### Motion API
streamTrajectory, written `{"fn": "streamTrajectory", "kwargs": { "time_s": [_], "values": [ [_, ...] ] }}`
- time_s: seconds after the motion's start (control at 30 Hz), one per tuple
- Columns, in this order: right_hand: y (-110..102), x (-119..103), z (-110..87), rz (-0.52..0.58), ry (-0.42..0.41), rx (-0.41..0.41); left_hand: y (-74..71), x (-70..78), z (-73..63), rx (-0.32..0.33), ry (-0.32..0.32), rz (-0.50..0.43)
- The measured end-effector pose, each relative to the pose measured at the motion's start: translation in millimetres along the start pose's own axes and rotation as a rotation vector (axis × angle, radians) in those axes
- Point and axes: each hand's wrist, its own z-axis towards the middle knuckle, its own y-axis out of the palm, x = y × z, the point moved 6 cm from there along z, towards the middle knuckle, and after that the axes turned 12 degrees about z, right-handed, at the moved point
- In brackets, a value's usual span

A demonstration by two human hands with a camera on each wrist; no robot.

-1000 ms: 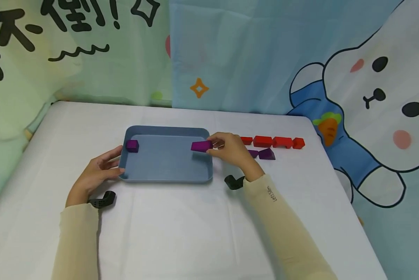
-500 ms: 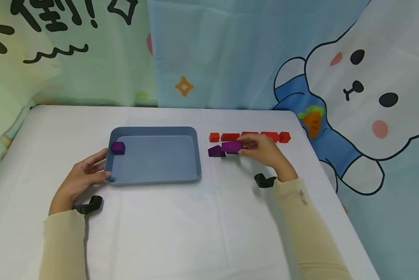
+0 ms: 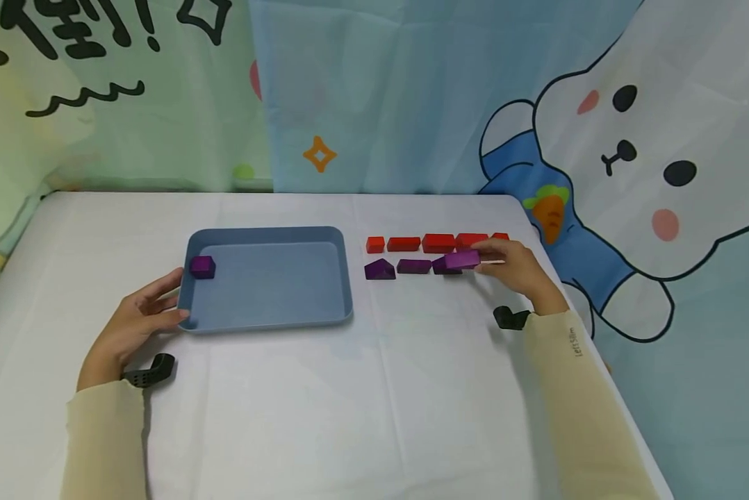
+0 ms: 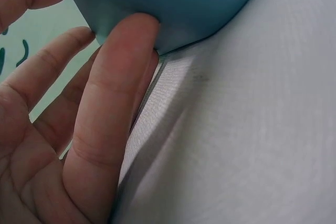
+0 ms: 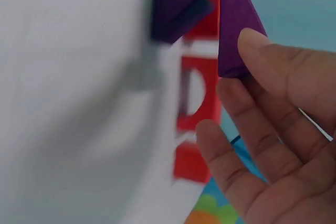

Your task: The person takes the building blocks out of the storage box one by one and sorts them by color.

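A grey-blue tray (image 3: 265,323) lies on the white table with a purple block (image 3: 202,267) at its left end. Extended fingers and thumb of my left hand (image 3: 137,318) touch the tray's left side near its front corner; in the left wrist view the thumb (image 4: 107,93) rests against the blue wall. My right hand (image 3: 517,269) pinches another purple block (image 3: 463,260) between thumb and fingers, raised above the table at the right end of a purple row. Seen from the right wrist, this held block (image 5: 236,27) has a slanted side.
Purple blocks on the table include a pointed one (image 3: 379,270), a flat one (image 3: 414,266) and one (image 3: 440,266) partly behind the held block. Behind them runs a row of several red blocks (image 3: 438,243), including an arch-shaped one (image 5: 202,93). A printed curtain (image 3: 381,97) hangs behind.
My right hand has carried the purple block from above the tray's right end rightward, past the purple row. My left hand stays at the tray. The head view has shifted right.
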Motion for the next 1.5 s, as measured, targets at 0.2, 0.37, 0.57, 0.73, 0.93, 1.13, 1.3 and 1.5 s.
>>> {"fn": "streamTrajectory", "kwargs": {
  "time_s": [0.2,0.37,0.57,0.73,0.93,1.13,1.3,1.5],
  "values": [
    [-8.3,23.9,4.8,-0.005,0.091,0.017,-2.3,-1.5,-3.5,0.006,0.002,-0.004],
    [-10.1,38.2,8.2,0.0,0.144,0.034,-3.6,-1.9,-5.8,0.007,0.01,-0.002],
    [-6.6,49.9,12.8,0.001,0.179,0.032,-3.7,-5.1,-7.3,0.008,0.004,-0.002],
    [-3.7,51.7,15.8,0.0,0.169,0.04,-4.5,-6.7,-8.2,0.011,-0.003,-0.001],
    [-6.5,40.9,11.9,-0.029,0.195,0.046,-6.3,-5.3,-6.9,0.007,0.007,0.011],
    [-10.0,1.6,5.4,-0.103,0.141,0.084,-6.8,-2.3,-3.5,0.012,0.021,0.002],
    [7.7,-36.6,6.6,-0.088,0.03,0.048,-5.0,-1.8,-1.2,0.005,0.027,-0.013],
    [37.6,-78.5,12.4,-0.065,-0.116,-0.01,-1.7,1.1,0.9,-0.002,0.023,-0.008]
  ]
}}
